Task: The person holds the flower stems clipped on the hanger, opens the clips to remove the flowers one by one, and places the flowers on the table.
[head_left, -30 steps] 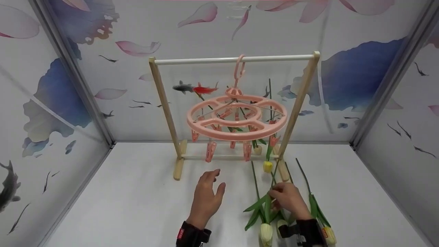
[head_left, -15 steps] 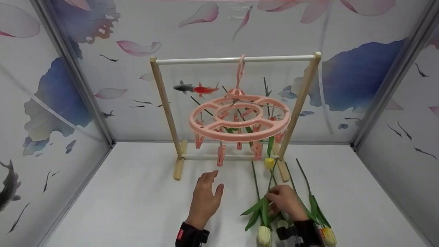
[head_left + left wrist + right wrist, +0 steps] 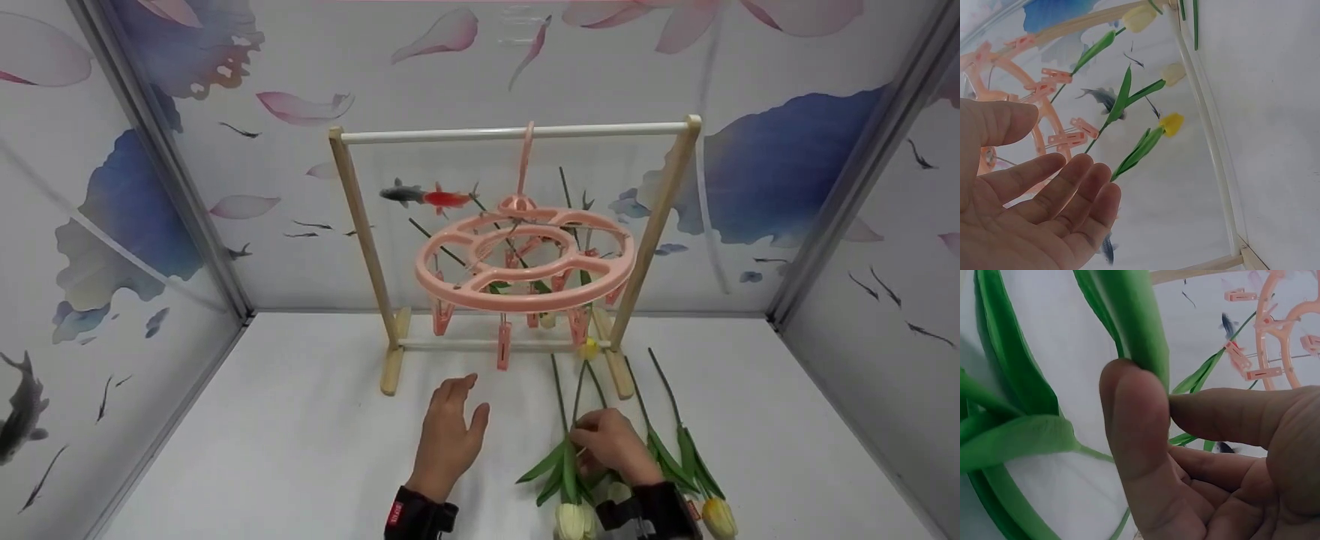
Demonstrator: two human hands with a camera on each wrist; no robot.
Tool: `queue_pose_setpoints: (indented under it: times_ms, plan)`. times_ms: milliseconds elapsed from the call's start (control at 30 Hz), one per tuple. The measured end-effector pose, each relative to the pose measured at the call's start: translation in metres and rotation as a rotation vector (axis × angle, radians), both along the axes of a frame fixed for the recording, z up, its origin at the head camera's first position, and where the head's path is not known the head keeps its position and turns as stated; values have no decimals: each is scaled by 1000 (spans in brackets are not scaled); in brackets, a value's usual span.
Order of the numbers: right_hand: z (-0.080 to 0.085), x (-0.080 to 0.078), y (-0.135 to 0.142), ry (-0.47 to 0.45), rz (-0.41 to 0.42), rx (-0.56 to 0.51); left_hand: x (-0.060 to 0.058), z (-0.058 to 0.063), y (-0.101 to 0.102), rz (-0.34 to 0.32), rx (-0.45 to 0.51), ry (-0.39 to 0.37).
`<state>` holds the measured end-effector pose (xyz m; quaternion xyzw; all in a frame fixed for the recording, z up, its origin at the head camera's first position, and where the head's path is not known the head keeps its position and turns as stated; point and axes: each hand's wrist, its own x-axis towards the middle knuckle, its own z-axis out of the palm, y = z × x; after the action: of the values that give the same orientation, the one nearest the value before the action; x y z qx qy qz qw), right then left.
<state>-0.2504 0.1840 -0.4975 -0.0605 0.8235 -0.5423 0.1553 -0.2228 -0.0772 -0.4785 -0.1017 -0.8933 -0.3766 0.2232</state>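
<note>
My right hand (image 3: 615,446) pinches an artificial tulip (image 3: 574,519) by its green part, between thumb and fingers; its pale head points toward me and its stem slants up and away. In the right wrist view, a green leaf (image 3: 1134,315) rises from the pinch. My left hand (image 3: 448,439) hovers with fingers extended, holding nothing, below a pink round clip hanger (image 3: 525,300). Tulips hang head-down from its clips, among them a yellow one (image 3: 1171,124) and pale ones (image 3: 1174,73). One free clip (image 3: 504,345) dangles at the front.
A wooden rack with a white top rod (image 3: 450,135) carries the hanger. More tulips lie on the white table (image 3: 300,450) to the right, including a yellowish one (image 3: 718,517) partly beside my wrist. Printed panels (image 3: 300,45) enclose the back and sides.
The hanger has turned: its front clips swung right and the rear stems swung left. My right hand has shifted slightly left and toward me with the tulip. My left hand has barely moved.
</note>
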Motion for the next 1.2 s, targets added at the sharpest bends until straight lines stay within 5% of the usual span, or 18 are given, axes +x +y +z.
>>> queue_pose_setpoints:
  times_ms: [433, 933, 1200]
  plan:
    - [-4, 3, -20, 3, 81, -16, -1, 2, -1, -6, 15, -46]
    - [-7, 5, -31, 91, 33, 40, -2, -1, -1, -12, 20, -48]
    - [-11, 4, -31, 167, 129, 36, -3, -1, -1, -14, 13, -28]
